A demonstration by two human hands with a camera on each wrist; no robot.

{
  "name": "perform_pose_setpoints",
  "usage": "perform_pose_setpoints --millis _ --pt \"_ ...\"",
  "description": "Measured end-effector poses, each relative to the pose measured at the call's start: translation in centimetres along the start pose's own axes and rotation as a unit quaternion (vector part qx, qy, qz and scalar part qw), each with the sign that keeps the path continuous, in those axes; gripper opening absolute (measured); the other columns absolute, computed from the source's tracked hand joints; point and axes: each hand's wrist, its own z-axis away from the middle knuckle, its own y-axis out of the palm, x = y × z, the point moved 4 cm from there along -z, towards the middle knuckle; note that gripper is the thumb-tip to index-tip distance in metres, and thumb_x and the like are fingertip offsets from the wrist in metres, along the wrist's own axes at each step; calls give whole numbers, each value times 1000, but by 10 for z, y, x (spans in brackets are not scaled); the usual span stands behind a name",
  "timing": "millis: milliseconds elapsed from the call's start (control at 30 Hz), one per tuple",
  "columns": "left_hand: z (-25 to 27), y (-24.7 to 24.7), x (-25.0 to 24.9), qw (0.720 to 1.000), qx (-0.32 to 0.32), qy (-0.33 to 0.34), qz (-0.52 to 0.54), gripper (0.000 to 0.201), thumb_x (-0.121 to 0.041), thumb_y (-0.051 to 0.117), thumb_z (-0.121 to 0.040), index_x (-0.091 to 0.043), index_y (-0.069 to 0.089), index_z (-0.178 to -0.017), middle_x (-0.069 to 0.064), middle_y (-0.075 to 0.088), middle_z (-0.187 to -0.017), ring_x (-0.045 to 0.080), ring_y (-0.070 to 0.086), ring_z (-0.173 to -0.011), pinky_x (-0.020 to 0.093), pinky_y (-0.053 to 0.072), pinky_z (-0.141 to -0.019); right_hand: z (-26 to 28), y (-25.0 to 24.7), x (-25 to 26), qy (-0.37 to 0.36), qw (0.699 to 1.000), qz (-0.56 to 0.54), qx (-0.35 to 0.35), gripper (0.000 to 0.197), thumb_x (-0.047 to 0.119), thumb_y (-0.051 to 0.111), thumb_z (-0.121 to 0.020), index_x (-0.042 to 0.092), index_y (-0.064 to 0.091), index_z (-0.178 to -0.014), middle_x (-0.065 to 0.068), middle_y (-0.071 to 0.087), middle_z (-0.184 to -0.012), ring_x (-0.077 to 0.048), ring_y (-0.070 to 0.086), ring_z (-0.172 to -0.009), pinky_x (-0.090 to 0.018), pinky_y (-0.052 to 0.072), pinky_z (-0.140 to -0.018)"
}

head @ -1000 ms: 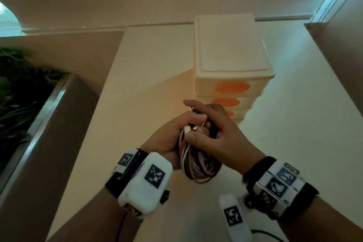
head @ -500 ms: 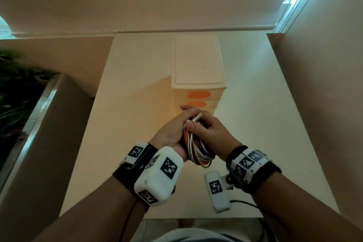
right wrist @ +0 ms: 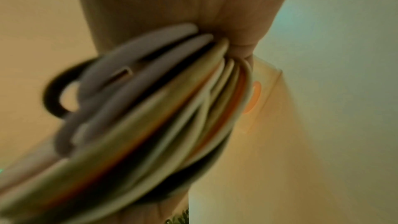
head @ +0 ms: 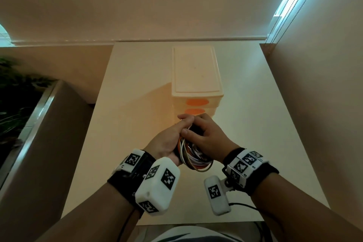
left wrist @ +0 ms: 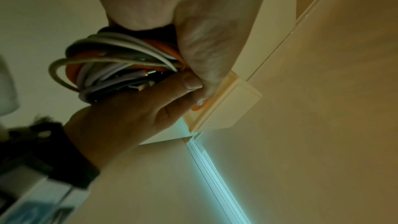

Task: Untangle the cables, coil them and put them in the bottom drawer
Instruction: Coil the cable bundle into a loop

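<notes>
A coiled bundle of white, orange, black and lilac cables [head: 193, 158] hangs between my two hands above the table, just in front of the cream drawer unit [head: 195, 72]. My left hand [head: 170, 139] grips the bundle from the left and my right hand [head: 206, 135] grips it from the right, thumb over the top. The left wrist view shows the cable loops [left wrist: 112, 67] under my left palm [left wrist: 183, 14], with the right thumb [left wrist: 172, 88] pressed on them. Up close in the right wrist view, the cables [right wrist: 161, 117] are blurred. Orange drawer handles [head: 197, 102] face me; my hands hide the bottom drawer.
The drawer unit stands mid-table on a pale tabletop [head: 127, 124]. A planter with green leaves [head: 13, 92] lies beyond the left edge. A wall and a window blind cord [head: 282, 15] close off the right side. The table's near edge [head: 196, 223] is below my wrists.
The view has pulled back, so the drawer unit looks smaller and farther. Both hands still hold the bundle and have shifted their fingers over its top end.
</notes>
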Motion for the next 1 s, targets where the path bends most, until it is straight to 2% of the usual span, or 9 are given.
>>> perform_pose_setpoints --millis 133,300,467,500,567,633,733,833,1000 --pt "-2 -14 -6 999 -22 21 -8 44 -35 58 -102 -2 65 -130 27 68 -123 40 68 -112 52 50 -104 -3 6 9 -2 1000 30 0 44 44 66 -93 46 55 -136 5 49 -112 12 52 -104 -5 41 -90" --pt "-2 -20 -7 998 3 57 3 41 -35 53 -101 -3 76 -113 26 71 -111 38 71 -98 54 48 -103 -10 16 25 -1 995 95 10 53 50 58 -96 43 43 -147 6 47 -119 2 52 -104 -23 46 -97" --pt "-9 -46 -7 993 -24 115 -6 52 -39 72 -88 -5 68 -127 31 65 -121 50 64 -110 65 42 -108 -10 28 28 15 997 77 -7 64 45 58 -95 40 29 -152 10 45 -140 -7 51 -116 -26 42 -92" --pt "-10 -50 -6 993 -30 114 -11 55 -40 74 -86 -4 66 -127 33 63 -123 54 63 -108 67 46 -103 -9 30 26 31 999 32 -20 64 45 59 -94 40 31 -151 10 47 -141 -8 51 -119 -26 42 -94" --pt "-8 -57 -6 990 -58 124 -33 51 -37 75 -87 3 66 -117 27 62 -96 42 64 -72 48 58 -71 -7 32 19 63 994 -66 -57 61 47 60 -89 40 40 -146 6 57 -132 -12 59 -114 -33 50 -93" --pt "-9 -63 -4 989 -64 130 -18 23 -23 65 -96 -2 68 -104 12 49 -70 22 47 -47 31 45 -49 -4 32 12 94 982 -141 -89 48 46 60 -93 36 50 -140 2 63 -119 -19 67 -102 -46 60 -86" --pt "-9 -68 1 992 -54 117 -1 13 -13 54 -102 -9 62 -92 5 43 -62 15 41 -41 26 43 -43 -1 30 -1 151 954 -244 -89 30 36 50 -105 25 64 -129 -8 71 -117 -28 69 -106 -52 60 -88" --pt "-10 -76 3 993 -46 106 -2 15 -12 53 -102 -11 57 -87 5 43 -62 15 41 -41 26 43 -43 5 27 -12 204 925 -313 -73 38 39 40 -108 20 69 -123 -1 75 -116 -22 69 -111 -42 57 -94" --pt "-9 -85 4 994 -50 91 -15 11 -12 54 -101 -11 54 -90 5 44 -61 16 40 -42 27 41 -45 9 24 -24 218 924 -309 -48 35 33 42 -108 17 68 -126 -5 74 -120 -21 70 -109 -38 57 -93"
